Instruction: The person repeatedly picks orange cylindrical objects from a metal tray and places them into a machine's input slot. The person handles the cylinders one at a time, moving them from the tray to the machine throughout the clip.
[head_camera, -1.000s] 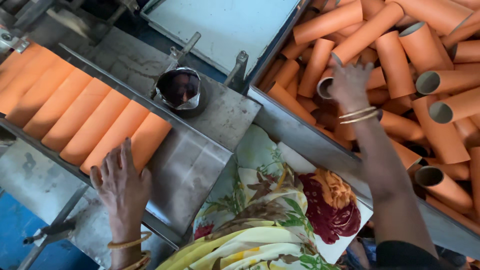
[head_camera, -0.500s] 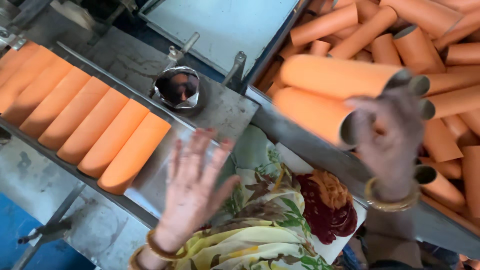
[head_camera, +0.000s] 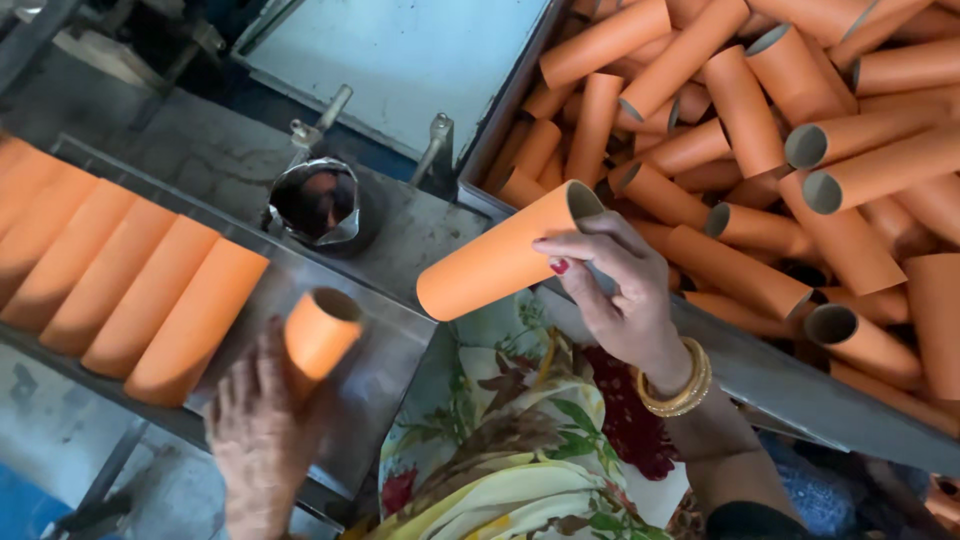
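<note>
Now — left hand (head_camera: 262, 430) wrapped round a short orange tube (head_camera: 318, 340) on the metal worktop (head_camera: 385, 360) | right hand (head_camera: 618, 290) pinching a long orange tube (head_camera: 495, 258) just beside the tube bin (head_camera: 500, 130) — above worktop

The left hand (head_camera: 262, 435) is motion-blurred and covers the lower end of the orange tube (head_camera: 318, 338) it grips — its wrist runs off the bottom edge. Left of that tube, the row of laid tubes (head_camera: 110, 280) is cut by the left edge. The bin of tubes (head_camera: 800, 150) runs past the top and right edges — its lower layers are buried.
</note>
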